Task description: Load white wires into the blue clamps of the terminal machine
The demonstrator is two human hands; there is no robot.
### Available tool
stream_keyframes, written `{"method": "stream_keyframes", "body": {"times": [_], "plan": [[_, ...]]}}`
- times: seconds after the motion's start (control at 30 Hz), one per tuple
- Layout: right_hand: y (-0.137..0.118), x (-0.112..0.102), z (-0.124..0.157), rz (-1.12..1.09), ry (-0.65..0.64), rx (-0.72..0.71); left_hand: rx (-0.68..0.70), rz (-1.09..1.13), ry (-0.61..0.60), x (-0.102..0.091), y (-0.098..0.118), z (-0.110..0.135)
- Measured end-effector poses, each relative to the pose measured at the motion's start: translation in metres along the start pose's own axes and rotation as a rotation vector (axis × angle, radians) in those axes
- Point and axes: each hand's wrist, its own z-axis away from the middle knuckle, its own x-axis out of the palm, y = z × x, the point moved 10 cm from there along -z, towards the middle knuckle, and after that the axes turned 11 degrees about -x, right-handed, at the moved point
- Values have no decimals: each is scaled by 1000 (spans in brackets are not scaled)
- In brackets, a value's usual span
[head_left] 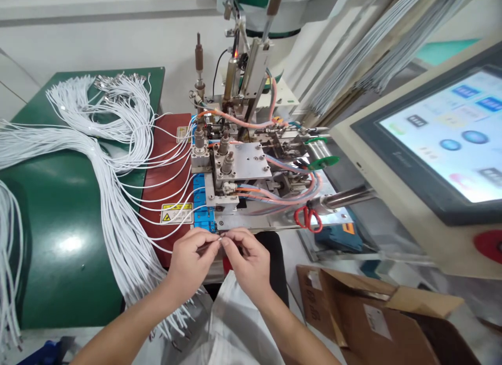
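Note:
Just in front of the machine's near edge, my left hand (195, 254) and my right hand (250, 258) meet, thumbs and forefingers pinched together. Between the fingertips shows a small whitish tip, seemingly the end of a white wire (163, 248) that runs from the bundle to behind my left hand. My fingers cover most of it. Close beyond them is a row of blue clamps (202, 200) on the machine (243, 161), with several white wires leading into it. A large bundle of white wires (107, 208) drapes over the green table to the left.
The green table (63, 281) carries another coiled wire bundle (105, 106). A red plate (167, 184) with a warning label lies beside the clamps. Red-handled scissors (308, 218) sit at the machine's right front. A touchscreen (451, 124) leans in at right, above an open cardboard box (353, 312).

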Motion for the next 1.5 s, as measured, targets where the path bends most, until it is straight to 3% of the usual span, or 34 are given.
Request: {"method": "stream_keyframes", "body": {"times": [0.33,0.43,0.5,0.57,0.63,0.8,0.87,1.0,1.23,1.37,1.5], "plan": [[9,6,8,11,43,49,-24,26,-77,8,-6,-1],[3,2,3,56,42,12,-43,23,-46,3,-8,0],[-8,5,-7,131,-67,-73,-41,-35,-81,3,-5,0],[-23,17,-14,210,-275,-215,-10,-140,-186,9,0,0],[-32,21,-16,246,-366,-299,12,-214,-267,13,3,1],[-21,9,-11,207,-123,-184,-79,-77,-130,5,-8,-2],[-16,10,-4,175,-85,-162,-113,-17,-95,6,-15,0],[-6,11,0,86,-90,-124,-164,65,-107,10,-26,1],[19,7,-2,-23,-70,88,-203,154,-126,13,-34,-1],[17,8,-2,61,-83,73,-209,156,-136,17,-37,0],[7,7,-5,182,-99,-34,-259,175,-133,17,-41,-1]]}}
